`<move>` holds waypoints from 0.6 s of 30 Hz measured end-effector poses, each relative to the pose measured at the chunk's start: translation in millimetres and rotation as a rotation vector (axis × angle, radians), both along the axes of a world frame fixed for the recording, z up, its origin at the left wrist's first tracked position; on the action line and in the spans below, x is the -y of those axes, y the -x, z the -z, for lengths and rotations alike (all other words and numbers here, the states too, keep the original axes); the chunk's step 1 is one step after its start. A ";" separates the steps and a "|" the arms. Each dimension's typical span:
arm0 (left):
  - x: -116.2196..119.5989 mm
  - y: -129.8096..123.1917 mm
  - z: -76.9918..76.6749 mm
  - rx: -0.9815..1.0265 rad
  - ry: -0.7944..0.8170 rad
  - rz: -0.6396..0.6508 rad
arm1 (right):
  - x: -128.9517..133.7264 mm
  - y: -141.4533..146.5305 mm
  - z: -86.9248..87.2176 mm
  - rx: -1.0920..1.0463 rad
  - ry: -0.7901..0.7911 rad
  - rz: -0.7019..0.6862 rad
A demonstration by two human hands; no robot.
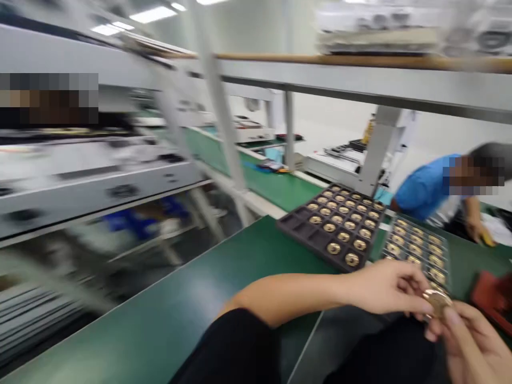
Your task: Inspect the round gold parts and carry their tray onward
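Observation:
A round gold-coloured watch case (438, 301) is held between both hands at the lower right. My left hand (394, 288) pinches its left edge between thumb and fingers. My right hand (474, 336) grips the opposite side, its thumb lying on the face. Just beyond the hands, a dark compartment tray (298, 226) holds rows of similar gold pieces, with several bare compartments along its left and front. To its right a greyish tray (446, 256) carries more gold pieces, its near end partly covered by my left hand. Fine detail on the held piece is blurred.
Both trays rest on a green worktop (180, 298). A red object (494, 298) lies at the right edge. Across the bench a person in a blue top (426, 184) bends over the work surface. Metal posts (224, 106) and an overhead shelf (360, 80) frame the bench.

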State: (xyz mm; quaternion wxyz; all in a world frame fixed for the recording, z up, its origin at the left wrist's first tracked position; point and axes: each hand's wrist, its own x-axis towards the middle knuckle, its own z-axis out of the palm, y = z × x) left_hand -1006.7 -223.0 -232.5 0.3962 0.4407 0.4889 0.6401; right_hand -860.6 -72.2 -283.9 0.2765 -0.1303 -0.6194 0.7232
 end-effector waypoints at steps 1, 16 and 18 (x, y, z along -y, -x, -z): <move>3.9 -0.6 -2.8 0.034 0.025 -0.005 | 3.5 -11.0 -2.5 0.019 0.008 0.043; 13.2 -6.4 -28.9 0.115 0.131 -0.012 | 23.7 -14.9 -24.2 -0.016 0.063 -0.121; 13.6 -6.9 -29.3 0.119 0.144 -0.013 | 25.6 -14.5 -27.4 -0.026 0.074 -0.124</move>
